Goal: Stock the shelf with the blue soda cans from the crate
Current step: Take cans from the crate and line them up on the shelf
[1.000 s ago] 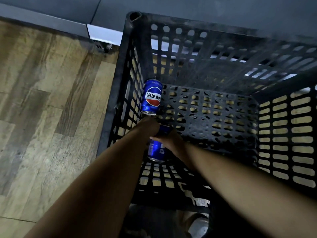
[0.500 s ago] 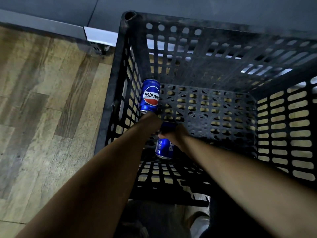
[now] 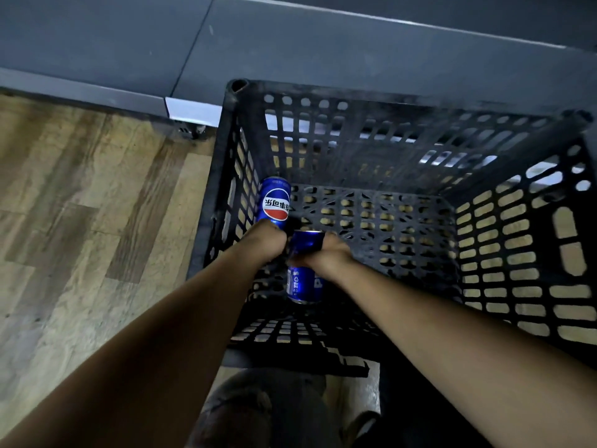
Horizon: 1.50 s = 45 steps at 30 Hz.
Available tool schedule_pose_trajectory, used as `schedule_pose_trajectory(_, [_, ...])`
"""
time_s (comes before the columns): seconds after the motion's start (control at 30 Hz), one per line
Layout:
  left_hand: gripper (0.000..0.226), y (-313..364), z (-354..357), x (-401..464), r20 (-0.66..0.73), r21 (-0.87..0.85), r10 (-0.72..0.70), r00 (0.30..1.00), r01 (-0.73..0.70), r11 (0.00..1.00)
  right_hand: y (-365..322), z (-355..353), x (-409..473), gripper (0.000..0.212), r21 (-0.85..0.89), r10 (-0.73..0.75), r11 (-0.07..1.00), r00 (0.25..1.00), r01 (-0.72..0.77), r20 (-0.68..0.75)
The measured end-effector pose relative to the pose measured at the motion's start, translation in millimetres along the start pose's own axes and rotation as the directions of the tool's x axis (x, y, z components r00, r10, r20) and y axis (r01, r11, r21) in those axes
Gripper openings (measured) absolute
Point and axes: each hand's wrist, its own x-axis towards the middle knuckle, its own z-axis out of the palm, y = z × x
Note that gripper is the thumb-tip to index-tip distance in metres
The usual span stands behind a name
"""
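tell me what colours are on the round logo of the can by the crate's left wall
Red, white and blue, on a blue soda can; the head view shows it clearly.

Pepsi globe logo with Chinese characters, upside down, on the far blue can (image 3: 274, 203).

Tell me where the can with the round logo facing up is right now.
In the head view, the logo can lies at the bottom of the black crate, against its left wall near the far left corner, just beyond the left hand.
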Motion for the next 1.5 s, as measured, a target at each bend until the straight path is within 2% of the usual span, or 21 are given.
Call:
schedule_pose_trajectory(0.1, [0.024,6,-10,-13,0.024,0.052,0.017,1.000,-0.018,0.999,-5,-12,-15,0.061,0.010,-0.052,0.999,0.997,0.053,-0.054])
schedule_pose_trajectory(0.3, [0.030,32,-38,-73,0.014,-0.076,0.028,0.999,-0.027,0.997,-40,-51,-82,0.055,0.167,-0.156,0.973,0.988,0.157,-0.018])
schedule_pose_trajectory(0.4, [0.028,53,-55,-110,0.056,0.003,-0.013,0.998,0.013,1.000,-66,-73,-129,0.049,0.232,-0.211,0.951,0.977,0.203,0.012])
schedule_pose_trajectory(0.5, [0.013,80,-76,-147,0.092,-0.077,-0.027,0.995,0.034,0.996,-97,-100,-177,0.048,0.268,-0.249,0.937,0.966,0.224,0.063])
schedule_pose_trajectory(0.53, [0.015,89,-84,-161,0.100,-0.132,-0.025,0.995,0.038,0.990,-106,-110,-192,0.046,0.276,-0.260,0.933,0.963,0.230,0.077])
schedule_pose_trajectory(0.67, [0.026,121,-126,-216,0.180,-0.286,0.069,0.981,-0.015,0.958,-144,-150,-255,0.033,0.388,-0.266,0.898,0.959,0.207,0.103])
schedule_pose_trajectory(0.7, [0.025,131,-137,-229,0.196,-0.297,0.085,0.977,-0.024,0.955,-155,-159,-270,0.036,0.420,-0.256,0.887,0.962,0.194,0.098])
schedule_pose_trajectory(0.77, [0.020,149,-157,-256,0.229,-0.309,0.105,0.968,-0.031,0.951,-177,-177,-299,0.060,0.470,-0.235,0.868,0.967,0.161,0.102])
schedule_pose_trajectory(0.8, [0.020,160,-168,-270,0.241,-0.311,0.117,0.963,-0.037,0.950,-189,-187,-312,0.061,0.464,-0.238,0.870,0.965,0.164,0.106])
schedule_pose_trajectory(0.9, [0.030,194,-195,-314,0.307,-0.320,0.167,0.937,-0.063,0.945,-223,-216,-354,0.043,0.450,-0.289,0.868,0.950,0.209,0.117])
schedule_pose_trajectory(0.97, [0.040,220,-212,-346,0.361,-0.355,0.208,0.909,-0.072,0.932,-245,-235,-383,0.041,0.461,-0.303,0.860,0.946,0.219,0.115])
schedule_pose_trajectory(1.13, [0.041,276,-257,-417,0.475,-0.393,0.296,0.829,-0.101,0.914,-293,-277,-453,0.040,0.481,-0.361,0.839,0.922,0.255,0.140])
schedule_pose_trajectory(1.2, [0.048,297,-276,-444,0.513,-0.383,0.316,0.798,-0.117,0.916,-310,-291,-482,0.041,0.500,-0.382,0.821,0.916,0.275,0.124])
schedule_pose_trajectory(1.27, [0.053,318,-292,-469,0.524,-0.367,0.343,0.780,-0.157,0.917,-327,-305,-508,0.042,0.519,-0.416,0.796,0.905,0.312,0.094])
schedule_pose_trajectory(1.37, [0.045,347,-312,-507,0.508,-0.381,0.416,0.754,-0.237,0.894,-351,-324,-545,0.043,0.527,-0.463,0.764,0.885,0.372,0.045])
schedule_pose_trajectory(1.5, [0.048,373,-332,-548,0.405,-0.405,0.512,0.758,-0.353,0.843,-374,-344,-593,0.033,0.531,-0.503,0.731,0.864,0.429,-0.005])
